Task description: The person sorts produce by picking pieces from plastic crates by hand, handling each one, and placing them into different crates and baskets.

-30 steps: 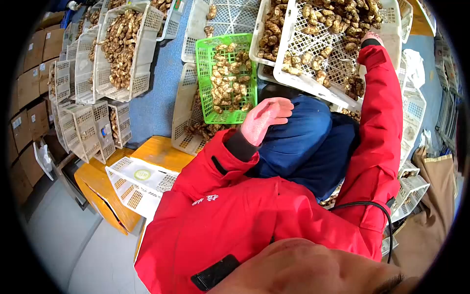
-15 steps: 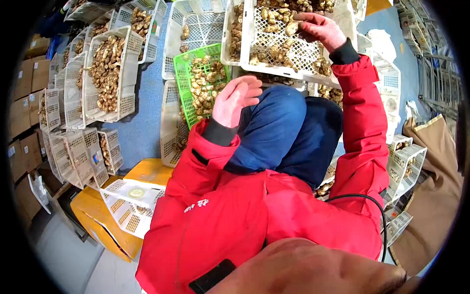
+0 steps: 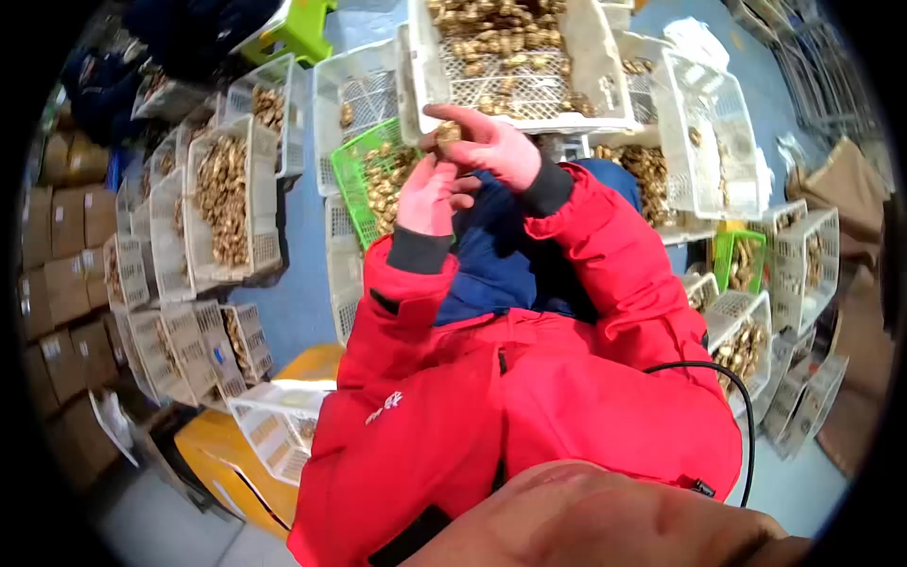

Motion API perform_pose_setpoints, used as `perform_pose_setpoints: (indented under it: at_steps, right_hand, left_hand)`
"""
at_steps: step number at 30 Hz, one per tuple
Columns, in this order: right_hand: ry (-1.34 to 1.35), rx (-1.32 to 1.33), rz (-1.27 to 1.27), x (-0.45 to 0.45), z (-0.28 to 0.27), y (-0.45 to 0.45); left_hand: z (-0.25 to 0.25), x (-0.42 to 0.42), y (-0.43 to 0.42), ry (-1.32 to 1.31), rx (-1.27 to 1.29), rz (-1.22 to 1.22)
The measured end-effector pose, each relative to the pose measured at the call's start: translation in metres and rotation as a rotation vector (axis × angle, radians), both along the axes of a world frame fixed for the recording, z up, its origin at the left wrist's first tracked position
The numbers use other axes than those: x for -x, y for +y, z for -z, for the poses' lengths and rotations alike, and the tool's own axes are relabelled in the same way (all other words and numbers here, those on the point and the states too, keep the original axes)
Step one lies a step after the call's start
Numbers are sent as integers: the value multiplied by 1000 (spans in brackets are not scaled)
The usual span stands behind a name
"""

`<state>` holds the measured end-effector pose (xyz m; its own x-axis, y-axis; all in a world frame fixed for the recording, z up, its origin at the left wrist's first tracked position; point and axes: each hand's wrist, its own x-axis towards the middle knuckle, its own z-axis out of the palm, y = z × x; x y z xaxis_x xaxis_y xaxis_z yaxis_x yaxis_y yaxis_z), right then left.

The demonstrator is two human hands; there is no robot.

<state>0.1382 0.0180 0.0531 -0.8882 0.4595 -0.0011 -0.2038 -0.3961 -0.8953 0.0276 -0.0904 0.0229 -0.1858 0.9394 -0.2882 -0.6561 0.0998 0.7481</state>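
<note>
My right hand (image 3: 493, 151) is closed on a brown knobbly root piece (image 3: 449, 135), held between thumb and fingers. Just below and left of it, my left hand (image 3: 430, 197) has its fingers curled and partly spread near the piece; whether they touch it I cannot tell. Both hands are over my lap, beside a green basket (image 3: 351, 180) holding similar pieces. Above them stands a large white crate (image 3: 614, 85) with many brown pieces, most of them toward its far side.
White crates with root pieces (image 3: 265, 203) stand at the left. More crates (image 3: 709, 132) and a small green basket (image 3: 725, 260) are at the right. A green stool (image 3: 304, 33) is at the top. Cardboard boxes (image 3: 68, 222) line the far left. A black cable (image 3: 749, 416) hangs by my right arm.
My right hand has moved left and down from the large white crate to my left hand, bringing a root piece. The camera view has also shifted.
</note>
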Motion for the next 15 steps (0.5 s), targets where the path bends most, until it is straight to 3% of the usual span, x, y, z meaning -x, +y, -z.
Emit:
perform_pose_setpoints:
  at_steps: [1, 9, 15]
  right_hand:
    - [11, -41, 5, -5, 2, 5]
    - [249, 424, 259, -21, 57, 44]
    - [215, 331, 178, -25, 57, 46]
  left_hand:
    - [0, 0, 4, 32, 66, 12]
    - [22, 6, -4, 2, 178, 74]
    - [40, 12, -4, -21, 251, 29]
